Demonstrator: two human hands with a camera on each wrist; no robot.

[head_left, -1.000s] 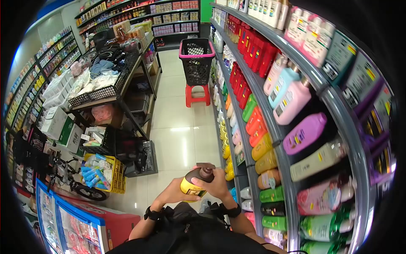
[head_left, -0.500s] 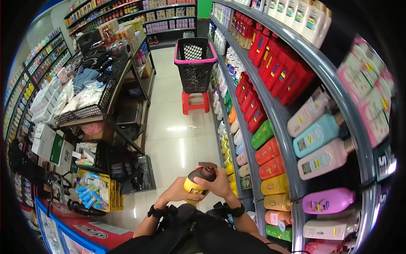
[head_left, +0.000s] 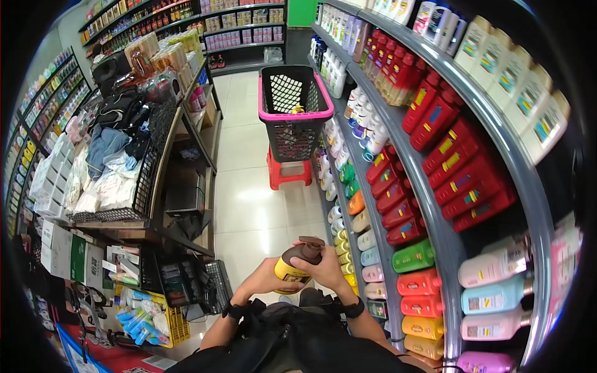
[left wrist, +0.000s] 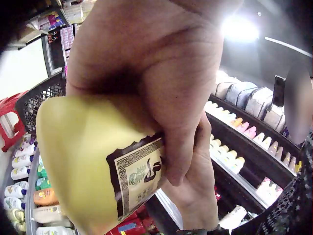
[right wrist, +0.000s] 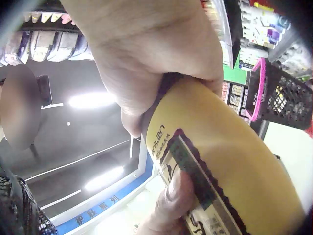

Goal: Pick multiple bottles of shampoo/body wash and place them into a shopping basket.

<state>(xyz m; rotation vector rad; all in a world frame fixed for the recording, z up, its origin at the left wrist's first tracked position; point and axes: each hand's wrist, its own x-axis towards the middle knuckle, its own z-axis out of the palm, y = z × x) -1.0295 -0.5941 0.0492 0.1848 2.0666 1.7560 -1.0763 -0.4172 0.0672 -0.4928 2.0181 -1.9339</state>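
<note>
A yellow pump bottle [head_left: 285, 271] with a brown neck and pump head is held in front of the body, tilted. My left hand [head_left: 262, 277] grips its lower body. With its fingers around the brown top, my right hand [head_left: 329, 267] holds the upper end. In the left wrist view, the bottle's yellow side [left wrist: 73, 147] and a framed label [left wrist: 142, 171] show beneath the left hand [left wrist: 146, 54]. The right wrist view has the left thumb [right wrist: 177, 196] pressed on the label and the right hand [right wrist: 151, 49] over the brown shoulder.
Ahead, a black shopping basket with a pink rim [head_left: 296, 117] stands on a red stool [head_left: 290, 179], with something small and yellow inside. Shelves [head_left: 398, 112] of bottles line the right. A table of clothes [head_left: 112, 186] and a yellow crate [head_left: 178, 323] stand left.
The view has moved forward along the aisle, so the basket and stool appear nearer and the shelf bottles have shifted down and right. Both hands keep their hold on the bottle.
</note>
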